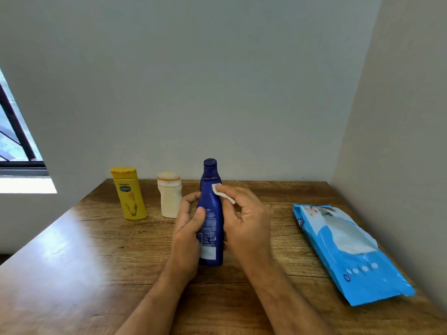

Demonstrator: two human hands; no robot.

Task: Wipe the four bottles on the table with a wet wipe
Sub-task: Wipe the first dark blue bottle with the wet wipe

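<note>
My left hand (187, 228) grips the lower body of a dark blue bottle (211, 209), held upright above the wooden table (96, 262). My right hand (244, 221) presses a folded white wet wipe (221, 191) against the bottle's upper right shoulder. A yellow bottle (129, 193) with a yellow cap stands at the back left. Right of it stands a cream-white bottle (170, 195). Only three bottles show in this view.
A blue pack of wet wipes (350, 252) lies on the table's right side, near the right wall. Walls close the table at the back and right. A window (14, 131) is on the left.
</note>
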